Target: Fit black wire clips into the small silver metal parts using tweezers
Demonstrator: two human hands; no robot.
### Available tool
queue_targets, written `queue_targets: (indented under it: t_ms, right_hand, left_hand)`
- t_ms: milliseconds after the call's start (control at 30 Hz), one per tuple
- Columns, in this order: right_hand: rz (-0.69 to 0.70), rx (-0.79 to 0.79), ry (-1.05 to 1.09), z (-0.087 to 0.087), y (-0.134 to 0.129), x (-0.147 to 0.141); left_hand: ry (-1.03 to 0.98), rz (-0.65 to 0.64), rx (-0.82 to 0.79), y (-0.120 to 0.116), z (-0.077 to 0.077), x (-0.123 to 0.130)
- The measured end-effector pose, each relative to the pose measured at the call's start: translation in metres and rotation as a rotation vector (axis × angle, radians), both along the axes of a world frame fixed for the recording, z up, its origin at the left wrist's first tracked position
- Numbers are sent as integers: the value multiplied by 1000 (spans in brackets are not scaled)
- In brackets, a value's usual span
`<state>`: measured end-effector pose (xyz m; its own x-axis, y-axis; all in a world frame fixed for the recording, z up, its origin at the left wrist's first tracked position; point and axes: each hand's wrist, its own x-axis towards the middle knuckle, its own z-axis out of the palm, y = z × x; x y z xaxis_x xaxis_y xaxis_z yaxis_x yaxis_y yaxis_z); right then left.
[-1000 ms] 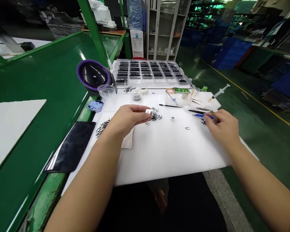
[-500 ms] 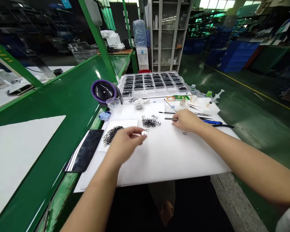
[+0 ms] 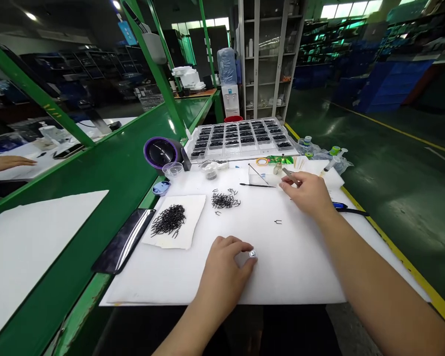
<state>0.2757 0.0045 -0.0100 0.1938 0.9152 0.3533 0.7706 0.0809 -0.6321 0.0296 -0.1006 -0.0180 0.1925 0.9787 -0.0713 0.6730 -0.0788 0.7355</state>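
Observation:
My left hand (image 3: 228, 269) is closed near the front of the white work sheet (image 3: 289, 277), pinching a small silvery-white piece (image 3: 252, 253) between thumb and fingertips; its exact kind is too small to tell. Farther right, my right hand (image 3: 307, 193) grips a flat grey metal tool (image 3: 291, 176), its end pointing up and left; I cannot tell the exact kind. A single black forked piece (image 3: 278, 222) lies between the hands. Beyond my left hand is a loose pile of such black forked pieces (image 3: 224, 200), and a larger pile (image 3: 170, 219) rests on a white pad (image 3: 181, 240).
A compartment tray (image 3: 241, 136) of black pieces stands at the back. A purple-rimmed black device (image 3: 161, 152), clear cup (image 3: 173, 170) and dark glossy panel (image 3: 124, 242) line the left. A syringe (image 3: 332, 162) lies right. A co-worker's hand (image 3: 9, 163) shows far left.
My left hand has moved right and nearer me, still pinching the small piece. My right hand has lifted the grey tool off the sheet and tilted it. The camera view has shifted.

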Motion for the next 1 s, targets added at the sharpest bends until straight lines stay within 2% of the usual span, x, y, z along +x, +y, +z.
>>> queue_targets:
  t_ms: [267,567,800,900,1000]
  right_hand:
    - [-23,-71,59,2,-3,1]
    - [173,-242,-148,-1,-6,-16]
    - [208,-354,-256,-4,-7,-24]
    - [215,-381,-271,-7,-6,-26]
    - [222,-391,-278,-6,-6,-27]
  left_hand:
    - [80,25,-20,-2,5,6]
    - [108,39,8,-4,7,8]
    - [147,35,85,-11,0,3]
    - [163,1,152,2,7,-15]
    - [235,-10,289,42,20,-34]
